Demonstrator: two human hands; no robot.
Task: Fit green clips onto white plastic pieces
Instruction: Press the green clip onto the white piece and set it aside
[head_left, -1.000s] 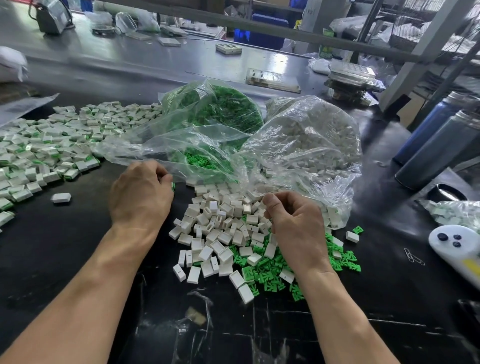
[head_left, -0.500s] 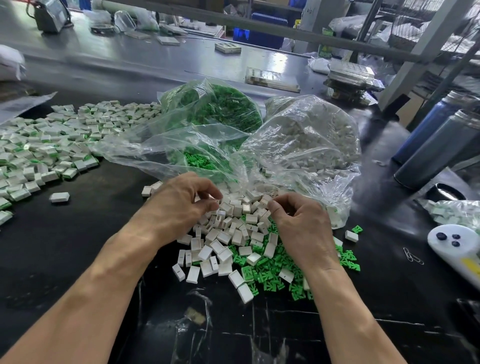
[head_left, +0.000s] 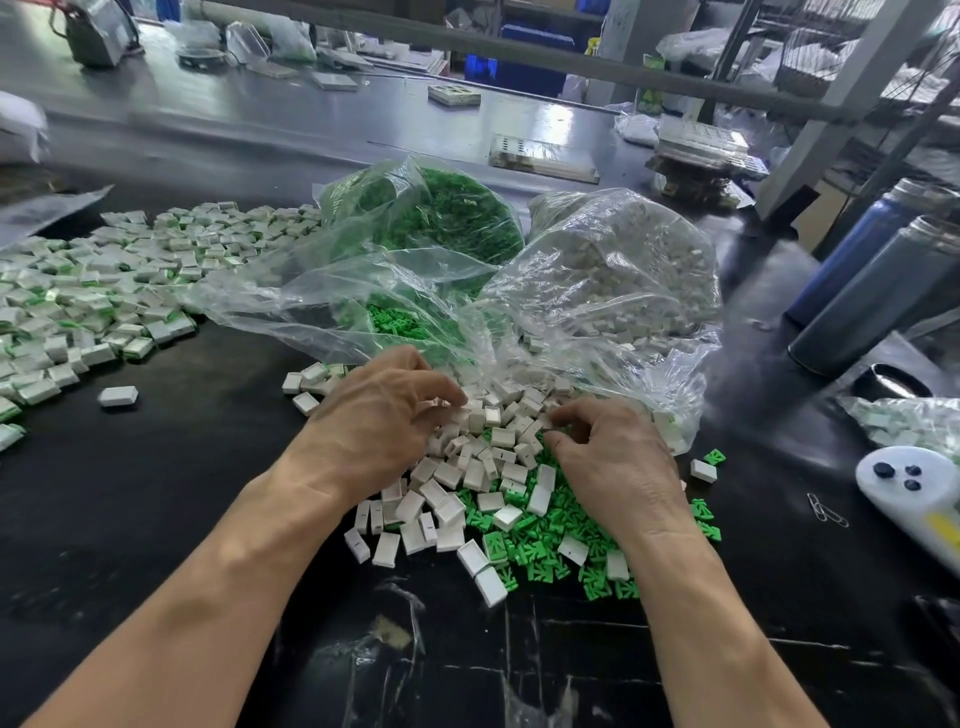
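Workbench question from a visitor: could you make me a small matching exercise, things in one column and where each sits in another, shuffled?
Things:
1. lone white piece
2. two dark bottles
3. bag of green clips
4. white handheld device

Places:
A. behind the hands, centre
B. far right, near edge of the bench
C. by itself, left of the left hand
D. lying at the right, further back

Pairs: 1-C, 2-D, 3-A, 4-B

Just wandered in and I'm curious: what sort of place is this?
Probably a small factory assembly bench: clear plastic bags of green clips and white plastic pieces, a spread of fitted white-and-green pieces, stacked trays behind.
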